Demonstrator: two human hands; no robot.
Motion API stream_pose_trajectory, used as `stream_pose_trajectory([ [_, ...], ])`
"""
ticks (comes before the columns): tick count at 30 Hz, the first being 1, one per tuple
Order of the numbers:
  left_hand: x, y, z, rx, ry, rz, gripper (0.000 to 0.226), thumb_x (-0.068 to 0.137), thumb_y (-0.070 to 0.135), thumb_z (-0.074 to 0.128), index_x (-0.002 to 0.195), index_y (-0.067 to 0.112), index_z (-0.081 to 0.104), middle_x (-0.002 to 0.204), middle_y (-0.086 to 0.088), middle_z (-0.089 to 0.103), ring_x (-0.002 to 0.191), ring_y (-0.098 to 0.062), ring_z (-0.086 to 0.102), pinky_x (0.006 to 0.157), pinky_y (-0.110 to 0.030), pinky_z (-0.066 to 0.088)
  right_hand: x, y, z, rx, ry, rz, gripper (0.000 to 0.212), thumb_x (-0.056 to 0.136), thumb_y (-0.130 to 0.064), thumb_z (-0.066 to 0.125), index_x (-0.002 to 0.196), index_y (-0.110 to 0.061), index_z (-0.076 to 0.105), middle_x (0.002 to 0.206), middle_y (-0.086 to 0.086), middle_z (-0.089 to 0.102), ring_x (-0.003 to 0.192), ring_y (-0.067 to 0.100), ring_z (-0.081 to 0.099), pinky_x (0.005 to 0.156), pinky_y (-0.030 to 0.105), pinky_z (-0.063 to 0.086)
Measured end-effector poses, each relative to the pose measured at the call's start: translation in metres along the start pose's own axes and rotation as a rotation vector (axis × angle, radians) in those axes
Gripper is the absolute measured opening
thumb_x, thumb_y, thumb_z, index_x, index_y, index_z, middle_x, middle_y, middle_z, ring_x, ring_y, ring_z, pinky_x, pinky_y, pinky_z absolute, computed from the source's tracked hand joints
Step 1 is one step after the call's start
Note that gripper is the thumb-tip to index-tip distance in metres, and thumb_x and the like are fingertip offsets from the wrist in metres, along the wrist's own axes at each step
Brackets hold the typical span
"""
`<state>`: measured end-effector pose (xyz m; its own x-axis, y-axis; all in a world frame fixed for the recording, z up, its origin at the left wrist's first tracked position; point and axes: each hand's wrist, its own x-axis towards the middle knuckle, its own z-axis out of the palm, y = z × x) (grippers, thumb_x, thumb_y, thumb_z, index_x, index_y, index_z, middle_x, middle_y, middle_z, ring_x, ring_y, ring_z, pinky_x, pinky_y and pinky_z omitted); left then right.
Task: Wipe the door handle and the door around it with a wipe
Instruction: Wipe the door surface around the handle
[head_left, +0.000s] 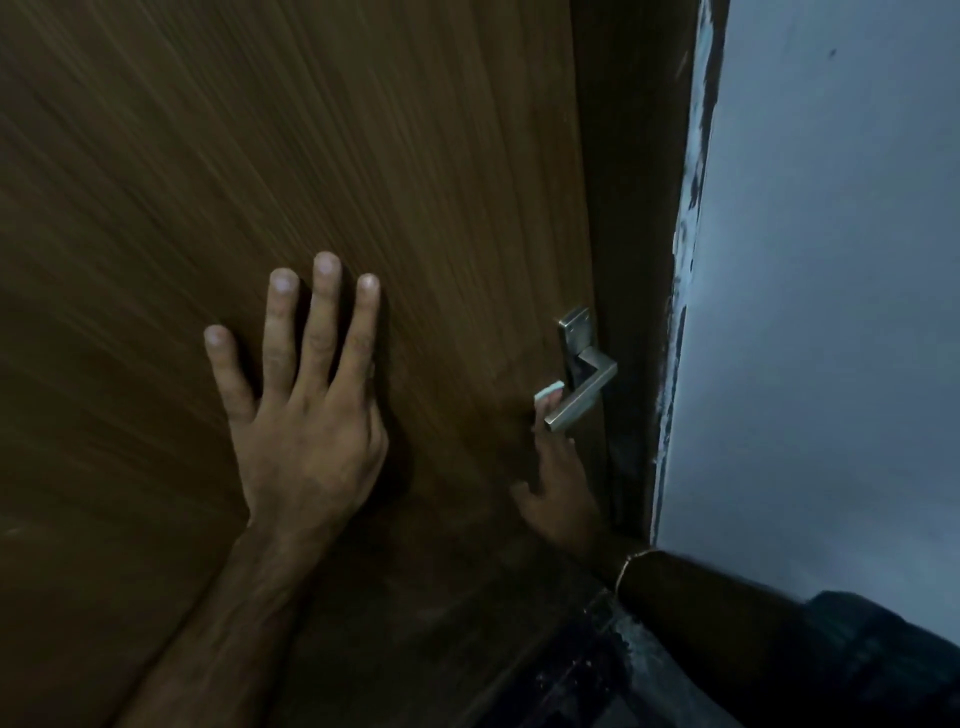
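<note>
Brown wood-grain door (363, 156): left hand (306, 431), lower centre, fingers spread flat, likely bracing | right hand (558, 483) pinches small white wipe (549, 391) against square brushed-metal lever handle (582, 395), centre right | grey wall (831, 312) beyond.

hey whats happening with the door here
A person is cleaning a wooden door. Their left hand lies flat on the door panel with fingers spread, bracing it. Their right hand reaches up from below to the metal lever handle and presses a small pale wipe against the free end of the lever. The wipe is mostly hidden behind the lever, so how the fingers hold it is not clear. The door sits against its dark frame, beside a pale wall.
</note>
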<state>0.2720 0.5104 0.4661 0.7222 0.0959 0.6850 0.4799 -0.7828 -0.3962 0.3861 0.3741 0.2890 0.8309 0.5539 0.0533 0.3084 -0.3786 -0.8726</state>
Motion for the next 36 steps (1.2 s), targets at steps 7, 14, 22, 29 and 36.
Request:
stream_pose_trajectory([
  [7, -0.001, 0.003, 0.002, -0.036, -0.038, -0.021, 0.071, 0.102, 0.023, 0.042, 0.162, 0.025, 0.005, 0.170, -0.002, -0.003, 0.154, -0.018, -0.016, 0.118, -0.065, 0.002, -0.016, 0.000, 0.000, 0.040, -0.097, -0.039, 0.098, 0.086, -0.010, 0.064, 0.156, -0.026, -0.002, 0.166, -0.001, 0.001, 0.152, 0.018, 0.009, 0.124, 0.049, 0.010],
  [14, 0.001, 0.002, 0.003, -0.050, -0.062, -0.024, 0.071, 0.103, 0.025, 0.040, 0.162, 0.026, 0.002, 0.170, -0.002, -0.005, 0.156, -0.024, -0.009, 0.116, -0.069, 0.004, -0.029, 0.000, 0.012, 0.070, -0.132, -0.145, 0.101, 0.086, -0.014, 0.065, 0.156, -0.023, -0.007, 0.164, -0.008, -0.017, 0.152, 0.011, -0.008, 0.124, 0.047, 0.008],
  [22, 0.003, 0.003, -0.005, -0.095, -0.173, -0.038, 0.072, 0.102, 0.030, 0.038, 0.162, 0.030, -0.002, 0.170, -0.002, -0.008, 0.156, -0.033, -0.004, 0.114, -0.075, 0.010, -0.011, 0.010, 0.016, 0.308, -0.116, 0.118, 0.101, 0.089, -0.014, 0.064, 0.156, -0.024, -0.010, 0.164, -0.005, -0.021, 0.151, 0.012, -0.006, 0.124, 0.029, 0.007],
  [29, 0.007, -0.008, 0.002, -0.053, -0.396, 0.038, 0.075, 0.093, 0.042, 0.013, 0.160, 0.023, -0.016, 0.167, -0.007, -0.024, 0.155, -0.038, -0.010, 0.116, -0.069, 0.021, 0.020, 0.027, -0.004, 0.491, -0.001, 0.304, 0.099, 0.089, -0.011, 0.060, 0.155, -0.022, -0.012, 0.164, -0.002, -0.018, 0.152, 0.021, -0.003, 0.123, 0.037, 0.008],
  [36, 0.011, -0.012, 0.000, -0.048, -0.528, 0.026, 0.078, 0.091, 0.049, 0.011, 0.159, 0.025, -0.018, 0.166, -0.007, -0.026, 0.156, -0.037, -0.005, 0.112, -0.069, 0.029, 0.035, 0.042, -0.019, 0.568, 0.004, 0.242, 0.101, 0.086, -0.009, 0.060, 0.156, -0.025, -0.012, 0.164, -0.006, -0.017, 0.152, 0.022, -0.003, 0.124, 0.043, 0.011],
])
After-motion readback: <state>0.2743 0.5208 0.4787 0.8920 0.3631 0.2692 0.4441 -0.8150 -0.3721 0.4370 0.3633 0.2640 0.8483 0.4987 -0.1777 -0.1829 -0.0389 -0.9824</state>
